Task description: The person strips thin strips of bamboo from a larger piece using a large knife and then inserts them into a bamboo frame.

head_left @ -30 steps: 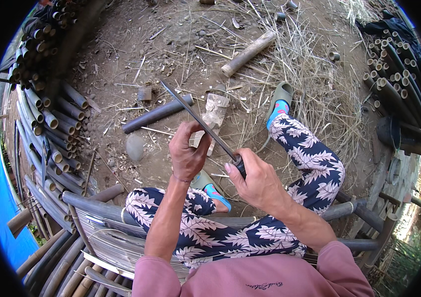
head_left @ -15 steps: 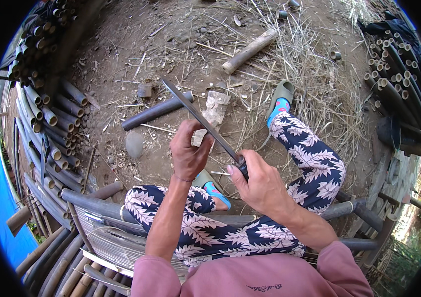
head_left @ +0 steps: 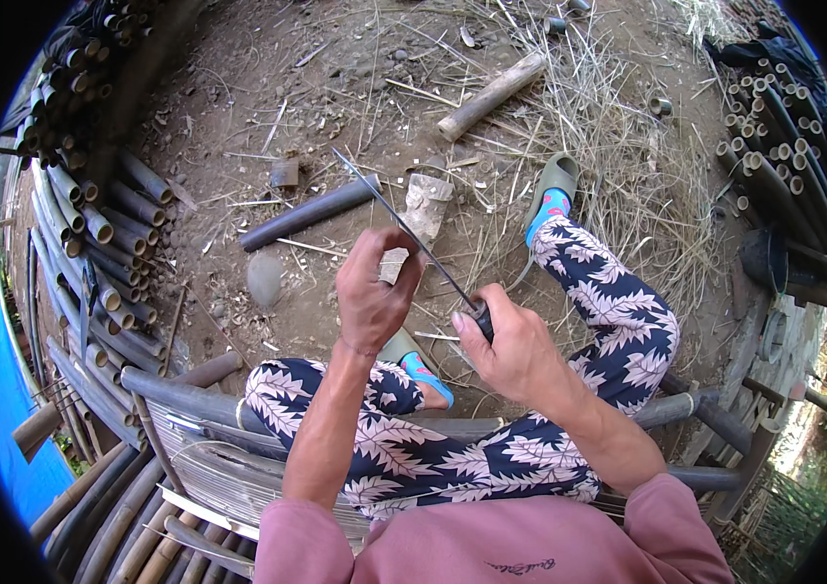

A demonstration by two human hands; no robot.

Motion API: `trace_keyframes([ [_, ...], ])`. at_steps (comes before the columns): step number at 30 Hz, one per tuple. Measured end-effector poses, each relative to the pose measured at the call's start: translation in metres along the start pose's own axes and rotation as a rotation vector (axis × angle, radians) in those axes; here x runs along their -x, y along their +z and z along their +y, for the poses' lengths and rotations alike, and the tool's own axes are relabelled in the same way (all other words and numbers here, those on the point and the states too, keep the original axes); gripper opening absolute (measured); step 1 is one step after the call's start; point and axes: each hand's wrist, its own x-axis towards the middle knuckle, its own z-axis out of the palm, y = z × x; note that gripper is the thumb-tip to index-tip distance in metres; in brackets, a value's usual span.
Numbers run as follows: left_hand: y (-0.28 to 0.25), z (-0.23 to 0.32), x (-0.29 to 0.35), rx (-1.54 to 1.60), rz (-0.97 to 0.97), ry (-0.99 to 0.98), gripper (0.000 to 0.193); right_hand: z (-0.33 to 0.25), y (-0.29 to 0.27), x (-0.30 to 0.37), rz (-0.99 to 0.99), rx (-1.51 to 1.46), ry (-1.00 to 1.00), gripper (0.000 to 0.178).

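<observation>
My right hand (head_left: 521, 350) is wrapped around the dark handle of a long knife (head_left: 449, 277). Its thin blade slants away to the far left, turned nearly edge-on. My left hand (head_left: 373, 292) is curled, with thumb and forefinger pinched at the middle of the blade. Part of the contact is hidden behind the fingers. Beyond the blade, a pale chopped wood block (head_left: 427, 202) stands on the ground. Close to its left lies a dark bamboo length (head_left: 306, 214).
Bundled bamboo poles (head_left: 107, 253) are stacked at left, more poles (head_left: 773, 146) at right. A light pole piece (head_left: 491, 97), a short bamboo stub (head_left: 284, 173), a round stone (head_left: 264, 280) and straw (head_left: 628, 195) lie on the dirt. I sit on a bamboo bench (head_left: 209, 399), legs apart.
The blade has rotated from showing its broad side to nearly edge-on, its tip shifting slightly right. My right hand has tilted with the handle; my left hand stays almost in place.
</observation>
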Motion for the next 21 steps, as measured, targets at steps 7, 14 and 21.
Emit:
trace_keyframes([
  [7, -0.061, 0.083, -0.057, -0.254, 0.087, 0.317, 0.020, 0.001, -0.001, -0.007, 0.039, 0.043, 0.022, 0.029],
  [14, 0.039, 0.015, -0.096, -0.531, -0.269, 0.378, 0.035, 0.023, 0.009, -0.028, -0.028, 0.090, 0.103, 0.036],
  [21, -0.002, 0.002, -0.065, -0.606, -0.578, 0.303, 0.031, 0.021, 0.026, -0.020, -0.309, -0.207, 0.265, 0.037],
])
